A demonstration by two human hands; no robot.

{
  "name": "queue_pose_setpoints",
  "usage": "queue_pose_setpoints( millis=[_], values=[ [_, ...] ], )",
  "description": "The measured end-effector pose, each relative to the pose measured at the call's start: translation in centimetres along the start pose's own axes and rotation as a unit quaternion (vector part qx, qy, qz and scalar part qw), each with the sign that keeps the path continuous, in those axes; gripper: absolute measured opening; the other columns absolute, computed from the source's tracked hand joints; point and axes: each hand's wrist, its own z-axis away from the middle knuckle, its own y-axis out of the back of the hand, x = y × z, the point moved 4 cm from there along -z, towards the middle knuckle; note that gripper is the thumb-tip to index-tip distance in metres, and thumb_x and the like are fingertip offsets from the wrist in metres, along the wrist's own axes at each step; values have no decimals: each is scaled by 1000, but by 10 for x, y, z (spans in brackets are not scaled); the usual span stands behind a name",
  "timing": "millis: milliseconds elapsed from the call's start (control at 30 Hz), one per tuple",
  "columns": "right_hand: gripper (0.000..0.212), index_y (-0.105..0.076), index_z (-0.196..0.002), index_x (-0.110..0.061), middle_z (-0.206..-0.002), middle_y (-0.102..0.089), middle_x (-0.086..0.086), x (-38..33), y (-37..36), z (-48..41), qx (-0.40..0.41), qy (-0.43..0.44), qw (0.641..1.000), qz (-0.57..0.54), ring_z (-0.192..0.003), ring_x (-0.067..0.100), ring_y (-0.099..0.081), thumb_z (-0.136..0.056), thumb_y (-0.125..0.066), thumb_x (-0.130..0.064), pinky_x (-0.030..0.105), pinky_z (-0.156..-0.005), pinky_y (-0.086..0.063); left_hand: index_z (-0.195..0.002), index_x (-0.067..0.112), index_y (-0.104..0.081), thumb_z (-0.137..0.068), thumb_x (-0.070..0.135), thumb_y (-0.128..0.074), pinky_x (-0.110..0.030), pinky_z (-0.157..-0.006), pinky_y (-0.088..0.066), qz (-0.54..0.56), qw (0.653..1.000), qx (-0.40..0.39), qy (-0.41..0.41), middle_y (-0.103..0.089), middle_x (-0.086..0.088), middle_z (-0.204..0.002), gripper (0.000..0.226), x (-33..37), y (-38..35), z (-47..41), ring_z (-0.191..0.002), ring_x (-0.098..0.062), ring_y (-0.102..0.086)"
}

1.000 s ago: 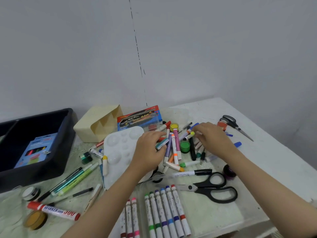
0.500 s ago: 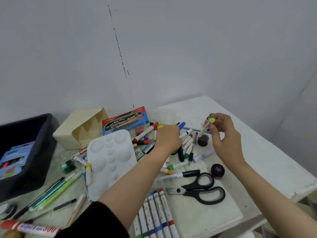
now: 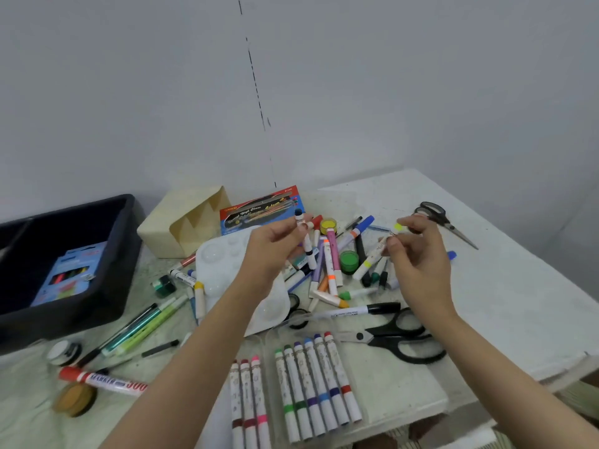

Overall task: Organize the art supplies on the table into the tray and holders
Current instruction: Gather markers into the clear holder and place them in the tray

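Left hand (image 3: pixel 270 251) is raised above the table (image 3: pixel 502 303), its fingertips and thumb pinching a slim white plastic marker with a dark blue cap (image 3: pixel 308 246), held almost upright with the cap on top. Right hand (image 3: pixel 419 257) pinches a matching white marker with a yellow cap and yellow band (image 3: pixel 372 258) near its cap end, and the barrel slants down to the left.

Both markers hang over a loose heap of round-barrelled markers and pens (image 3: pixel 327 273) lying crossed on the pale, speckled table top between the two hands. A squat green paint pot (image 3: pixel 349 261) sits within that heap.

A glossy white plastic palette with round wells (image 3: pixel 217 267) lies under the left forearm. Behind it stand a cream, box-shaped holder with zigzag dividers (image 3: pixel 168 228) and a flat red-and-blue pen pack (image 3: pixel 259 210).

A deep black plastic tray (image 3: pixel 124 270) sits at the far left with a blue card box (image 3: pixel 68 273) inside.

Near the table's front edge, six white markers with coloured bands (image 3: pixel 317 387) lie in a neat row, with three more (image 3: pixel 249 403) just beside them. Large black-handled scissors (image 3: pixel 405 345) lie under the right wrist, and smaller scissors (image 3: pixel 437 215) lie beyond the right hand. A thick red-capped marker (image 3: pixel 107 382) lies at the lower left.
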Motion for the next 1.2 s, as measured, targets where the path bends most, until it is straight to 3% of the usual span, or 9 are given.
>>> queue_pose_setpoints(
  millis=[100, 200, 300, 400, 500, 633, 833, 1000, 1200],
  values=[
    [24, -53, -100, -28, -70, -68, 7, -8, -27, 18, -79, -54, 995, 0, -60, 20, -60, -90, -58, -7, 27, -53, -50, -104, 16, -65, -91, 4, -55, -24, -65, -56, -2, 998, 51, 24, -73, 1, -75, 20, 5, 39, 35, -69, -14, -69],
    [15, -55, -97, -19, -61, -61, 9, -11, -57, 46, -164, -103, 981, -19, -53, 18, -52, -89, -61, -7, 21, -43, -43, -104, 25, -64, -87, 2, -60, -26, -58, -56, -76, 990, 99, 63, -73, -7, -78, 29, 3, 74, 74, -67, -20, -71],
    [12, -55, -94, -15, -51, -56, 0, -13, -86, 73, -238, -140, 961, -30, -49, 16, -48, -88, -63, -8, 20, -42, -38, -105, 21, -66, -84, -3, -63, -31, -56, -56, -100, 982, 130, 97, -71, -13, -79, 32, -7, 101, 109, -65, -23, -70],
    [12, -55, -93, -18, -53, -54, 9, -18, -112, 93, -311, -146, 939, -12, -46, 14, -41, -88, -64, -13, 22, -46, -36, -101, 20, -66, -81, -1, -67, -29, -56, -57, -141, 972, 146, 120, -71, -13, -73, 29, -17, 116, 135, -65, -25, -69],
    [13, -55, -93, -19, -54, -59, 8, -21, -130, 111, -364, -130, 922, 9, -43, 9, -38, -86, -65, -15, 20, -48, -34, -97, 26, -65, -79, 8, -72, -17, -50, -51, -239, 956, 127, 113, -72, -4, -68, 27, -26, 124, 153, -58, -9, -65],
    [14, -54, -92, -17, -49, -58, -4, -21, -146, 129, -397, -107, 911, 37, -43, 2, -42, -85, -67, -18, 17, -49, -33, -94, 29, -67, -74, 16, -78, -21, -53, -49, -291, 943, 107, 120, -71, -1, -64, 26, -39, 128, 164, -56, -5, -63],
    [17, -52, -95, -28, -69, -69, -2, -12, -154, 140, -429, -60, 892, 130, -54, 2, -54, -85, -65, -32, 18, -54, -39, -94, 32, -66, -73, 20, -79, -35, -63, -56, -298, 941, 101, 127, -71, -3, -65, 28, -49, 128, 167, -60, -16, -66],
    [17, -51, -101, -32, -79, -64, -10, -14, -157, 142, -436, 10, 878, 197, -67, 1, -52, -87, -60, -38, 16, -59, -36, -100, 32, -66, -76, 18, -76, -38, -70, -58, -293, 943, 98, 122, -72, 2, -68, 30, -55, 127, 166, -63, -9, -67],
    [28, -58, -114, -29, -83, -54, -18, -11, -159, 144, -439, 71, 862, 243, -74, -5, -45, -89, -57, -40, 9, -63, -31, -125, 27, -57, -80, 8, -67, -15, -65, -53, -335, 930, 50, 139, -67, 8, -91, 50, -58, 129, 165, -73, -4, -67]
  ],
)
